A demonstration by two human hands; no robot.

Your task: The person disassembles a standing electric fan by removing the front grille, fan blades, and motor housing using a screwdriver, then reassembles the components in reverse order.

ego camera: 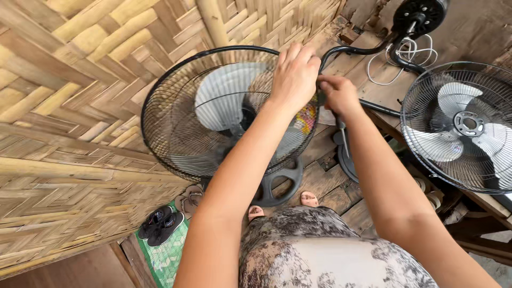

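Fan (213, 122) faces upward, axis vertical; left hand (294, 74) and right hand (337, 93) grasp its rim.

The person's two arms are bare, with no sleeves on them. The left hand (295, 74) and the right hand (337, 95) have no gloves, rings or watch. The person wears a soft dress (320, 250) with a blotchy pattern of grey, brown and cream. Two bare feet (309, 199) peek out below it.
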